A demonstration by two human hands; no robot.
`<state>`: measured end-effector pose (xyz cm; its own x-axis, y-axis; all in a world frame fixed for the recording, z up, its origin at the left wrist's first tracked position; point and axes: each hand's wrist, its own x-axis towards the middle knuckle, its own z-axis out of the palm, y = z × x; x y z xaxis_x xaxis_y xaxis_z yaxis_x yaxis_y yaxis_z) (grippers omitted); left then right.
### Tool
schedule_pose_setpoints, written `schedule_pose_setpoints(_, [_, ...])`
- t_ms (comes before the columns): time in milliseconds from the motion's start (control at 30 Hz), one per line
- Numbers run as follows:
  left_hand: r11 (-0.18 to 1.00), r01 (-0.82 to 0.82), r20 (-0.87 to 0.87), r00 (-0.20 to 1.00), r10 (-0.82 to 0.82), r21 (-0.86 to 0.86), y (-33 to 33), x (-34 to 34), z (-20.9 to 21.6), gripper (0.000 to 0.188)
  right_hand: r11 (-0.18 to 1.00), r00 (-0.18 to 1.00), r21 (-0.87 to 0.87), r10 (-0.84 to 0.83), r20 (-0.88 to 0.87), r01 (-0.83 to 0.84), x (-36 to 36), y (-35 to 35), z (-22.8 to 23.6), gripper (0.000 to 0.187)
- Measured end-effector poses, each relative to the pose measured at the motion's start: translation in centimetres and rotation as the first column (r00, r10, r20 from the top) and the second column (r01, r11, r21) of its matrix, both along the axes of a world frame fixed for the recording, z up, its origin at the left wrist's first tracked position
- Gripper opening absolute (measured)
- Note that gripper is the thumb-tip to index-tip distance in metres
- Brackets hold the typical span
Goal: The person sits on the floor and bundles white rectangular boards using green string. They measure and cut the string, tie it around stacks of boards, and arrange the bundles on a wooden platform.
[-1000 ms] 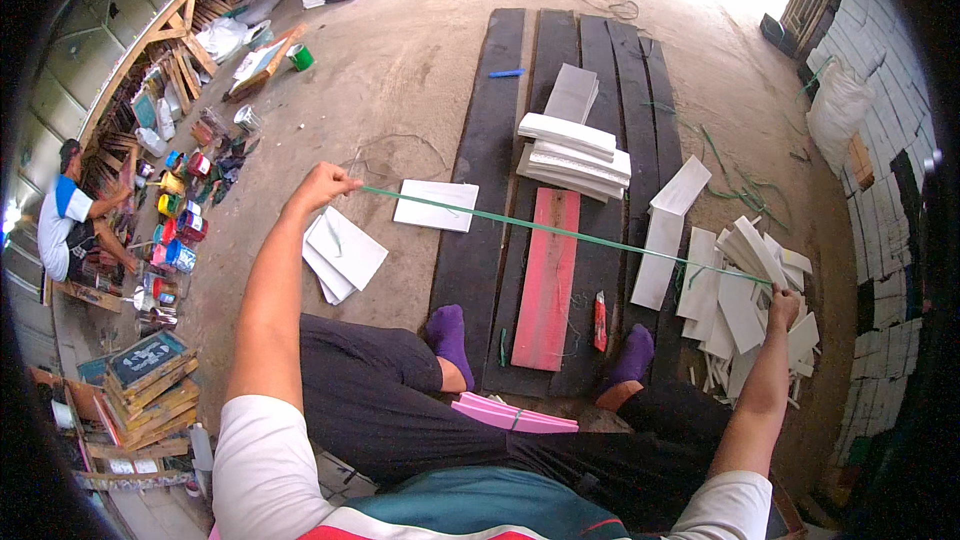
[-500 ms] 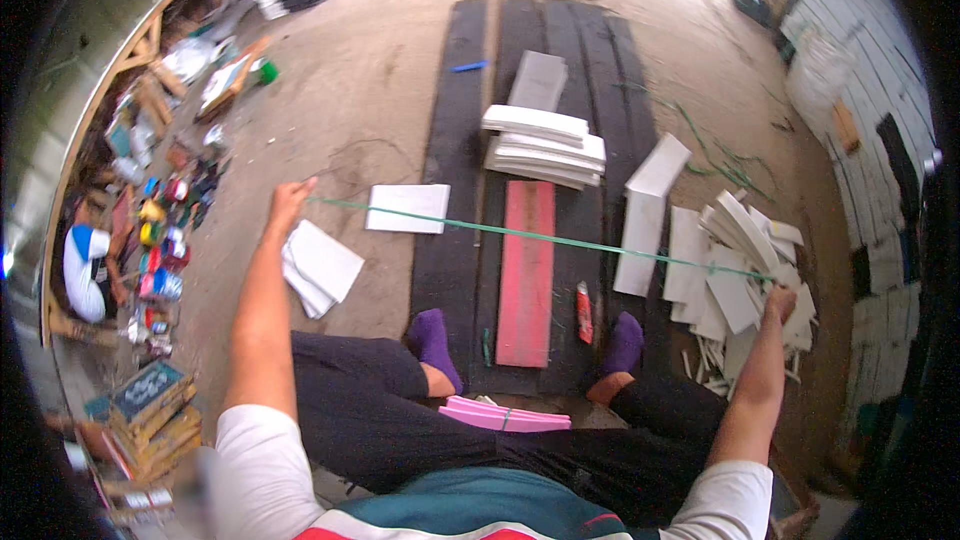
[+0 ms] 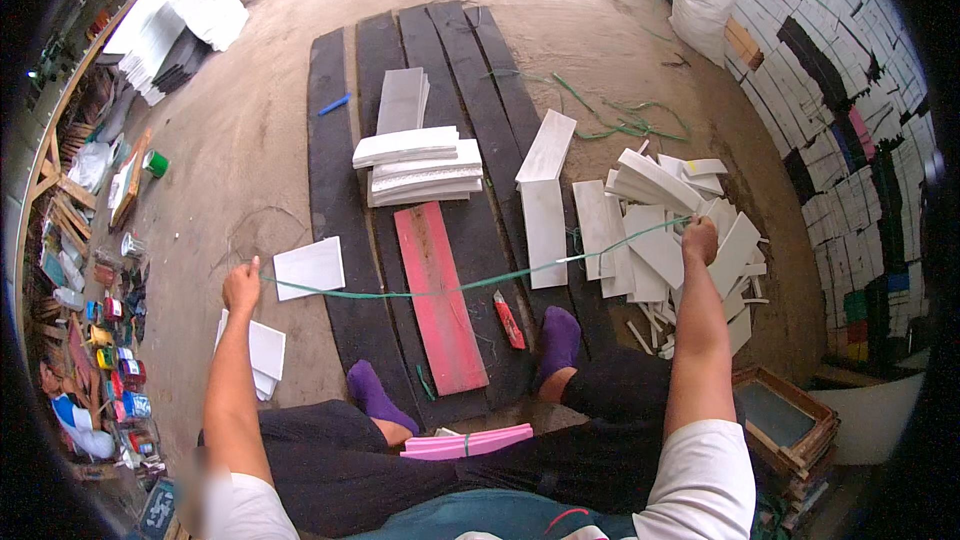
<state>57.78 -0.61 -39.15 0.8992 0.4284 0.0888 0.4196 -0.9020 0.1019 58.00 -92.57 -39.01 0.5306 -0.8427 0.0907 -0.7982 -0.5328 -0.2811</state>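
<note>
Both hands are closed on the ends of a green strap (image 3: pixel 470 285), which runs taut across the middle of the frame from left to right, rising slightly toward the right. The left hand (image 3: pixel 241 287) pinches its end at centre left, fist closed, with the forearm stretched straight up from the lower left edge. The right hand (image 3: pixel 700 238) grips the other end at centre right, fingers curled around it, the arm extended from the lower right and nearly straight at the elbow.

The strap passes above a pink board (image 3: pixel 438 295) that lies lengthwise on dark planks (image 3: pixel 335 140) in the centre of the frame. Just right of the pink board's lower half lies a small red cutter (image 3: pixel 508 320). Two feet in purple socks (image 3: pixel 558 338) rest on the planks below the strap, either side of the board's lower end. A bundle of pink strips (image 3: pixel 466 441) lies across the lap at lower centre.

Above the pink board sits a stack of white panels (image 3: pixel 418 165). Below and beside the right hand lies a loose heap of white pieces (image 3: pixel 655 205). Near the left hand, a single white sheet (image 3: pixel 310 267) lies on the concrete floor (image 3: pixel 250 160), with a few more white sheets (image 3: pixel 262 355) lower down. Paint cans and clutter (image 3: pixel 105 340) line the far left edge.
</note>
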Motion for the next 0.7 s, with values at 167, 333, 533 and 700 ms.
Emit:
schedule_pose_setpoints(167, [0.958,0.128,-0.109,0.989,-0.103,0.256,-7.3,4.3,-4.6,0.057,0.975,0.963,-0.026,0.212,-0.163,-0.219,3.6,0.9,-4.2,0.033])
schedule_pose_setpoints(333, [0.869,0.476,-0.048,0.873,-0.485,-0.139,-24.1,6.0,-11.2,0.072,0.912,0.893,-0.190,0.283,-0.350,-0.363,9.8,5.6,-9.9,0.040])
schedule_pose_setpoints(533, [0.762,0.589,-0.139,0.759,-0.636,-0.270,-39.5,6.6,-17.6,0.077,0.801,0.770,-0.050,0.554,-0.317,-0.597,20.1,10.5,-13.0,0.052])
schedule_pose_setpoints(700, [0.812,0.550,-0.314,0.750,-0.583,-0.194,-43.3,7.7,-18.2,0.077,0.794,0.741,0.046,0.586,-0.329,-0.607,28.0,9.6,-16.5,0.066])
